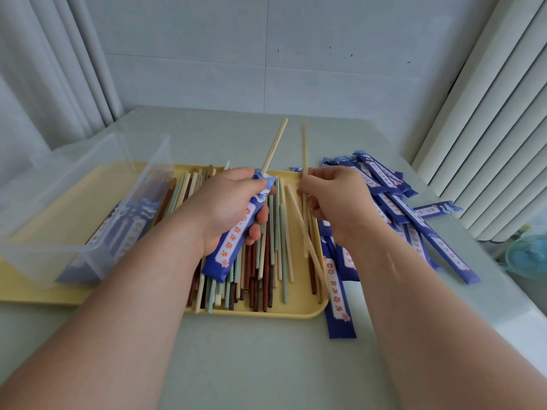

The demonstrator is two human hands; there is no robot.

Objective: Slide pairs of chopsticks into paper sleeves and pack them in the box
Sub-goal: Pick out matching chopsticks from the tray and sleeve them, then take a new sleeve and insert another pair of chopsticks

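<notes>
My left hand grips a blue paper sleeve over the yellow tray. One pale chopstick sticks out of the sleeve's top end. My right hand pinches a second pale chopstick, held upright just right of the sleeve and blurred. Loose chopsticks in cream, green and brown lie heaped in the tray below both hands. The clear plastic box stands on the tray's left part, with several filled sleeves inside.
A pile of empty blue sleeves lies on the table right of the tray, one sleeve near the tray's front right corner. Curtains hang left and right. A small blue fan sits beyond the table's right edge.
</notes>
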